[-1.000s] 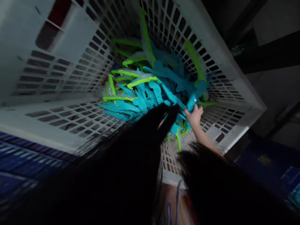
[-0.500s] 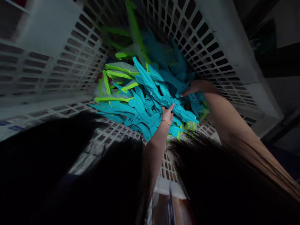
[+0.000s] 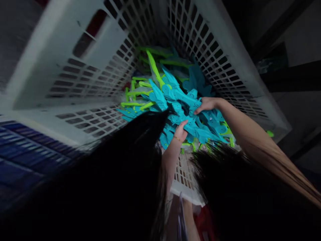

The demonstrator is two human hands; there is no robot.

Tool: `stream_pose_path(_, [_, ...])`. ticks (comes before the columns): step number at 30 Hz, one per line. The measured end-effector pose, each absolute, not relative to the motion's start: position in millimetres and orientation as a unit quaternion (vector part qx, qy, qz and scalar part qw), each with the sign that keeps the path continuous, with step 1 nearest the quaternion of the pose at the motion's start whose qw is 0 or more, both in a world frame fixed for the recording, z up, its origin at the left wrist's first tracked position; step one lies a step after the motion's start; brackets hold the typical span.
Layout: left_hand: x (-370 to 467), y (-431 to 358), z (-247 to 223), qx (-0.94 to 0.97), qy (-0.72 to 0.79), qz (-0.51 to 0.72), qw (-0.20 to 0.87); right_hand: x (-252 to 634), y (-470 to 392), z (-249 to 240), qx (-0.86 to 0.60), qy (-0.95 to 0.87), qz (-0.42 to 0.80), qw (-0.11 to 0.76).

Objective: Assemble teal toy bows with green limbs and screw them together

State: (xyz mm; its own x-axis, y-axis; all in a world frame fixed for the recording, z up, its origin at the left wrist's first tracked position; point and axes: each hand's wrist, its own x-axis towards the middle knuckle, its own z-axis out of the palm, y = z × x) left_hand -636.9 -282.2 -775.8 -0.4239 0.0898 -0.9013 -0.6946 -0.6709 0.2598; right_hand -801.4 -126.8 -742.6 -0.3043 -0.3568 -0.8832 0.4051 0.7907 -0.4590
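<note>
while the left hand (image 3: 181, 132) clasps blue pieces (image 3: 200, 130), right hand (image 3: 207, 104) does too.

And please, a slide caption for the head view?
Left hand and right hand on pointed turquoise plastic pieces, with slender lime-green ones, inside a white perforated basket.

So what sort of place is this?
Probably a workshop or storeroom, though it's dim. A big white slatted plastic basket holds a heap of similar pointed turquoise plastic pieces and lime-green plastic strips, with a blue gridded object outside.
</note>
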Motion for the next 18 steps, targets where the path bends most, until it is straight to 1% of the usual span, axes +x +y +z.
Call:
stream_pose_path(3, [-627.8, -293.9, -728.8, -0.484, 0.327, 0.775, 0.241, -799.1, -121.0, -692.7, 0.037, 0.727, -0.314, 0.610])
stream_pose_path(6, [-616.1, -306.9, -664.1, -0.478, 0.341, 0.772, 0.241, -791.4, -107.7, -626.5, 0.034, 0.682, -0.389, 0.618])
stream_pose_path(8, [-606.3, -318.4, -612.8, -0.468, 0.357, 0.772, 0.238, -784.9, -101.9, -572.5, 0.017, 0.657, -0.428, 0.621])
stream_pose_path(12, [-583.7, -349.7, -500.1, -0.444, 0.404, 0.775, 0.197, -765.3, -113.1, -447.1, -0.008, 0.638, -0.448, 0.626])
stream_pose_path(15, [-567.3, -376.1, -413.6, -0.432, 0.436, 0.774, 0.152, -742.3, -144.2, -354.7, -0.041, 0.658, -0.462, 0.593])
stream_pose_path(18, [-551.4, -403.7, -334.2, -0.444, 0.452, 0.768, 0.096, -718.4, -191.4, -279.4, -0.095, 0.672, -0.479, 0.557])
